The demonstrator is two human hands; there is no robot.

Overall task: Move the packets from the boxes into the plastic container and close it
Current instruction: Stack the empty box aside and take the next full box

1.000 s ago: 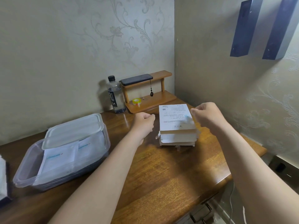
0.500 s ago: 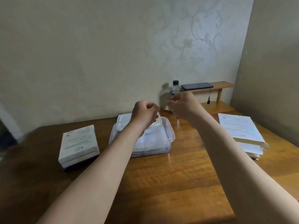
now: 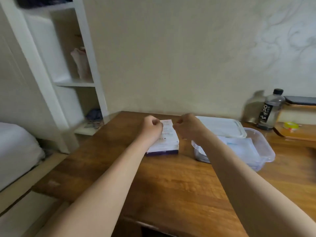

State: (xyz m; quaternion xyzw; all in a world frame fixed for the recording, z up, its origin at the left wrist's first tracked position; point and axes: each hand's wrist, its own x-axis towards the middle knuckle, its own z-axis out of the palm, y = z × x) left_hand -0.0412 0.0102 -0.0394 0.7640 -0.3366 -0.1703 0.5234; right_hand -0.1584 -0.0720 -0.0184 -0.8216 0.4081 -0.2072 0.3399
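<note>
A white box (image 3: 168, 142) with a purple lower edge and printed text on top lies flat on the wooden table (image 3: 171, 185). My left hand (image 3: 152, 127) hovers over the box's left side with its fingers curled and holds nothing. My right hand (image 3: 186, 127) is level with it, over the box's right edge, also curled with nothing in it. To the right stands the clear plastic container (image 3: 266, 151) with white packets (image 3: 239, 146) inside. Its lid (image 3: 220, 127) lies loose across the back part; the front part is uncovered.
A water bottle (image 3: 270, 110) stands at the back right beside a small wooden shelf (image 3: 299, 134) with a dark phone (image 3: 301, 100) and a yellow tape roll (image 3: 290, 125). A white shelving unit (image 3: 68, 74) and a bed (image 3: 15, 151) lie past the table's left edge.
The view has swung left, from the box stack on the right, past the container, to the left box. Both hands moved left with it, still curled and holding nothing.
</note>
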